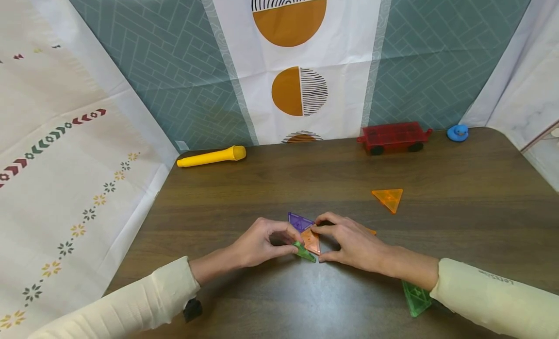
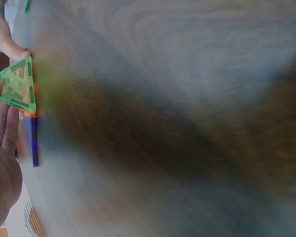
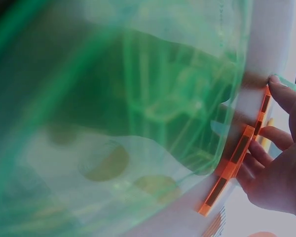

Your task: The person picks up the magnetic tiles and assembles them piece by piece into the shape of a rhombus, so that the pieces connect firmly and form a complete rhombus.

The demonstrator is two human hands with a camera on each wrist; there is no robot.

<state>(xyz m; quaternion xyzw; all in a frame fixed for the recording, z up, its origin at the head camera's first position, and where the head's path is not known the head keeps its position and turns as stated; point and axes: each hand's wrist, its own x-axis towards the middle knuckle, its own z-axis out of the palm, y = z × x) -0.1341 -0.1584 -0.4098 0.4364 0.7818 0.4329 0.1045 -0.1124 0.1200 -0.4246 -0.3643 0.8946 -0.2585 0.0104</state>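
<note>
My left hand (image 1: 262,242) pinches a green triangular tile (image 1: 305,252) between thumb and fingers, tilted up beside an orange triangular tile (image 1: 311,241). In the left wrist view the green tile (image 2: 18,86) shows its open frame and star-like inner pattern. My right hand (image 1: 349,242) holds the orange tile from the right, thumb at its near corner and fingers at its far edge. Against the orange tile's far side lies a purple triangular tile (image 1: 299,221). Another orange tile (image 1: 371,231) is mostly hidden behind the right hand; the right wrist view shows its edge (image 3: 217,195).
A green triangular tile (image 1: 417,298) lies partly under my right forearm. Farther back is a loose orange triangle (image 1: 388,199). Along the table's back edge sit a yellow toy microphone (image 1: 211,157), a red wheeled wagon (image 1: 393,136) and a blue rubber duck (image 1: 457,133).
</note>
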